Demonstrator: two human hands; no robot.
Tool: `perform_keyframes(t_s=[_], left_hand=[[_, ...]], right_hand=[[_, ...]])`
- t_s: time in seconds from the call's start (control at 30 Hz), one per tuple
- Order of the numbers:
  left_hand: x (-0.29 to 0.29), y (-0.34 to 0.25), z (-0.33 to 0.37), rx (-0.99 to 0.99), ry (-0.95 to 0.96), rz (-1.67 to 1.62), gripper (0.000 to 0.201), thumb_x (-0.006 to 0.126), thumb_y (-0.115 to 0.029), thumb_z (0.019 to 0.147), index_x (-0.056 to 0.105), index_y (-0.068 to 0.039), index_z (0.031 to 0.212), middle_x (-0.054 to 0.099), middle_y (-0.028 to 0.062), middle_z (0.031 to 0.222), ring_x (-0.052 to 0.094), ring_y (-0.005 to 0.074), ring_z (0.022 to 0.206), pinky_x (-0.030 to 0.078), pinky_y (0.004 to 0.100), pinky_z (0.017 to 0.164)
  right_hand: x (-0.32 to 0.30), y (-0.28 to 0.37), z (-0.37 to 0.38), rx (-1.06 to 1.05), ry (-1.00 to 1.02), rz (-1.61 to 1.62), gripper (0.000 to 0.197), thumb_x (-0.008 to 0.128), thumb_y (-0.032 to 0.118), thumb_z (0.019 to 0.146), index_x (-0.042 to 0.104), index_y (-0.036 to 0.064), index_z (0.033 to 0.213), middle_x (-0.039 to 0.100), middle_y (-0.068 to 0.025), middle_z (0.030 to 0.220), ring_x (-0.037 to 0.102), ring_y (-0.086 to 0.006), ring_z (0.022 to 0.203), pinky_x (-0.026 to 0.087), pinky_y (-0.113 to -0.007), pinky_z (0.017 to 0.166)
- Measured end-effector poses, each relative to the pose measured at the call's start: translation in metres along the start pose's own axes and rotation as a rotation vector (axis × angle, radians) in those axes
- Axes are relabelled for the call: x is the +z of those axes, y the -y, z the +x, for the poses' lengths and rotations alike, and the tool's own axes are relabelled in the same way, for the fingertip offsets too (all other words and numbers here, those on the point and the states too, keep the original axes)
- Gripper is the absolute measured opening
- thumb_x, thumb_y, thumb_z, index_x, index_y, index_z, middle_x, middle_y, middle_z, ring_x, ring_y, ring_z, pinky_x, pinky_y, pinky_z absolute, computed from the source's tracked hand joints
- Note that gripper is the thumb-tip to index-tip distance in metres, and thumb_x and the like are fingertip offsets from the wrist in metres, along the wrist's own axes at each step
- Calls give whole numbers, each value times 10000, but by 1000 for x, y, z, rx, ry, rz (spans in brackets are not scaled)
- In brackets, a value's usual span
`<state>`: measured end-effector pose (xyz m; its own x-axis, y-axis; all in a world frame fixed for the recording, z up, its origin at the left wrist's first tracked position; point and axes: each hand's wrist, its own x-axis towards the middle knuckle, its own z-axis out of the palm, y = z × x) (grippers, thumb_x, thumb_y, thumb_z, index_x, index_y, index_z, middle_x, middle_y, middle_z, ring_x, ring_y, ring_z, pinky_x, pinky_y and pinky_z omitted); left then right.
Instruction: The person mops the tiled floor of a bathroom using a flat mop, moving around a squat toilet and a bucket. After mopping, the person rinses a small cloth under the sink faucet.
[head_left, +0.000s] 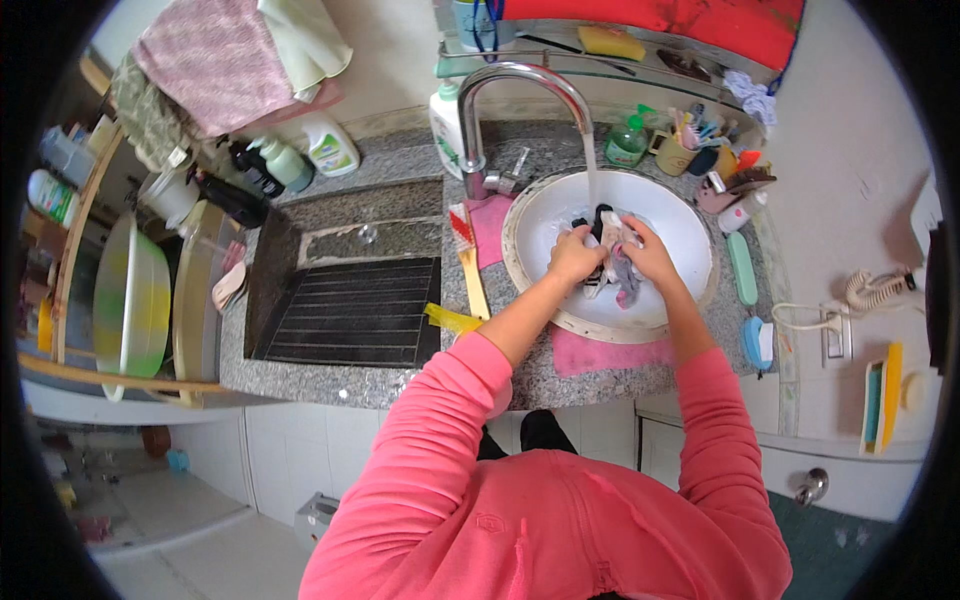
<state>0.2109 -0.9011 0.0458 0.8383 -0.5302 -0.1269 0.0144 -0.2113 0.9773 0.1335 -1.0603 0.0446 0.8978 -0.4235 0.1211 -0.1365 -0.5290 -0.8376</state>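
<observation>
Both my hands are inside a round white washbasin (688,265), closed on a crumpled bundle of small cloth (622,277) in white, grey, pink and black. The bundle looks like socks, but its folds hide the exact kind. My left hand (577,256) grips its left side, fingers bent around the fabric. On the opposite side my right hand (649,256) pinches the cloth near its top. Water (590,172) runs from the curved chrome tap (528,70) into the basin, just behind the hands. A dark part of the cloth (601,213) shows beyond them.
Left of the basin lies a wooden-handled brush (470,265), beside a dark stone washboard sink (350,310). Pink cloths (610,352) lie around the basin's edge. A green soap bottle (627,142), a cup of toothbrushes (676,155) and a teal case (742,268) stand or lie close by.
</observation>
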Motion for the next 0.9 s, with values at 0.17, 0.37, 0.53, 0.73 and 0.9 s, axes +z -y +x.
perform_keyframes(t_s=[0.17, 0.37, 0.53, 0.73, 0.9], left_hand=[[-59, -27, -19, 145, 31, 120, 403, 630, -211, 716, 600, -22, 1071, 533, 173, 1143, 537, 286, 1034, 429, 332, 876], [-183, -39, -58, 284, -76, 111, 256, 568, -96, 818, 601, -47, 1067, 610, 49, 1008, 553, 128, 967, 434, 266, 844], [-336, 93, -54, 65, -470, 532, 242, 580, -158, 790, 633, -65, 1006, 624, 89, 831, 599, 176, 750, 460, 288, 687], [-402, 185, -15, -642, -279, 910, 422, 528, -193, 795, 528, -256, 1212, 360, 128, 1327, 350, 329, 1214, 349, 455, 953], [-430, 240, 47, -563, -327, 1081, 412, 518, -187, 820, 515, -251, 1227, 316, 115, 1355, 286, 304, 1253, 283, 461, 985]], right_hand=[[22, 35, 15, -229, 125, -324, 392, 533, 102, 725, 566, 108, 1116, 558, -119, 1130, 522, -321, 1033, 429, -372, 874], [30, 112, 26, -144, 131, -86, 305, 541, 98, 760, 586, 74, 1061, 628, -126, 972, 607, -239, 891, 466, -326, 781], [33, 128, 31, -145, 144, -6, 194, 524, 78, 832, 594, 21, 1003, 634, -71, 857, 599, -147, 819, 456, -256, 739], [63, 146, 2, -40, 240, -139, 169, 529, 55, 845, 595, 7, 993, 605, -73, 945, 566, -142, 884, 434, -241, 773], [72, 167, -16, 15, 247, -294, 164, 504, 36, 853, 587, -7, 988, 583, -66, 957, 540, -147, 926, 406, -247, 828]])
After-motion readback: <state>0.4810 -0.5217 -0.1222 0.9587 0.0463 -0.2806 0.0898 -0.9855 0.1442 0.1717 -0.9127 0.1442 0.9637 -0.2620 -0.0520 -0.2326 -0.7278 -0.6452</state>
